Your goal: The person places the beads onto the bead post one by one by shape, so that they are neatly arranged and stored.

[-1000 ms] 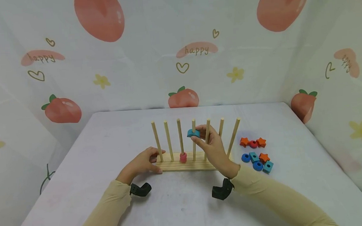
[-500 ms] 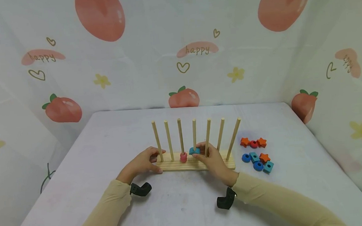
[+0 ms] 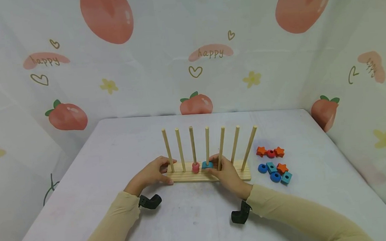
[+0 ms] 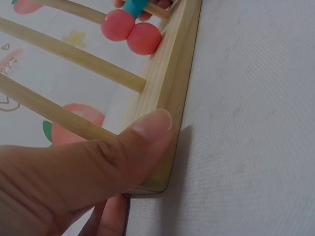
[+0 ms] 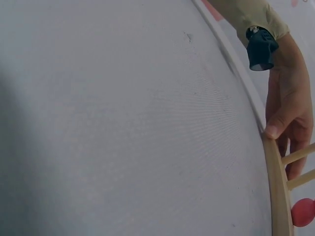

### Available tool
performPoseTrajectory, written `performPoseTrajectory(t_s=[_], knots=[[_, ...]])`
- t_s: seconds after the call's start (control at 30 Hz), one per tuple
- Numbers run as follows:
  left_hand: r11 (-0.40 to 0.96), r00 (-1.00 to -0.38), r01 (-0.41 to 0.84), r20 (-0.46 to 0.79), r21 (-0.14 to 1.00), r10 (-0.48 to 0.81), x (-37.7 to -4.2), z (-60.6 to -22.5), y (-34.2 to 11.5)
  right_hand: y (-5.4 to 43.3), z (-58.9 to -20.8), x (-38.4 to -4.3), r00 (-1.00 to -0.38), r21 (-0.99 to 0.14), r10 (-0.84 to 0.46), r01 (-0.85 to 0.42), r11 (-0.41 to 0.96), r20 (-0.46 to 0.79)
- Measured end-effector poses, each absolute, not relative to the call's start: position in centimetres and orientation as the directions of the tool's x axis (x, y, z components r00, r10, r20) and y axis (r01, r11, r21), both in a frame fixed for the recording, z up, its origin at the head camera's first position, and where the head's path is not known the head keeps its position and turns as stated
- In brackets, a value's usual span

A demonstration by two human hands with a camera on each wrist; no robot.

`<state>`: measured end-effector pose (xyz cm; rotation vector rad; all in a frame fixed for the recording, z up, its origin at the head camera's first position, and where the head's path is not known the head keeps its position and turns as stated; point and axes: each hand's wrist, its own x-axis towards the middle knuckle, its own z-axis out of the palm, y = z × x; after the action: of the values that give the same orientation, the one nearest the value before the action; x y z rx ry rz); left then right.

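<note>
A wooden peg board [image 3: 190,177] with a row of several upright pegs stands at mid-table. My left hand [image 3: 151,175] grips its left end, thumb on the front edge and fingers behind; the left wrist view shows the thumb [image 4: 147,132] pressed on the wood. Low on the fourth peg from the left sits a teal block [image 3: 205,165], pinched by my right hand [image 3: 228,174] between thumb and fingers. Two stacked pink-red beads [image 3: 195,168] are on the third peg. The right wrist view shows the left hand and board end, not the right hand's fingers.
Right of the board lie loose beads on the white table [image 3: 193,221]: orange stars [image 3: 282,168], a red bead [image 3: 270,153], blue round beads [image 3: 275,177] and teal blocks [image 3: 286,178]. A patterned cloth [image 3: 156,82] hangs behind.
My right hand has moved down, sliding the teal block from near the top of the fourth peg to its base. The left hand has kept its grip on the board.
</note>
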<state>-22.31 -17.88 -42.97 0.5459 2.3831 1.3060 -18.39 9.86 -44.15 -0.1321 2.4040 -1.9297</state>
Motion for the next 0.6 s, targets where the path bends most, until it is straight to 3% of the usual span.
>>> performPoseTrajectory(t_s=[0.6], knots=[[0.518,-0.858,0.150,-0.149,0.842,0.491,-22.35,-42.90,-17.77,9.77,-44.30,-18.52,-0.992,-0.973,-0.118,-0.062,0.222,0.036]])
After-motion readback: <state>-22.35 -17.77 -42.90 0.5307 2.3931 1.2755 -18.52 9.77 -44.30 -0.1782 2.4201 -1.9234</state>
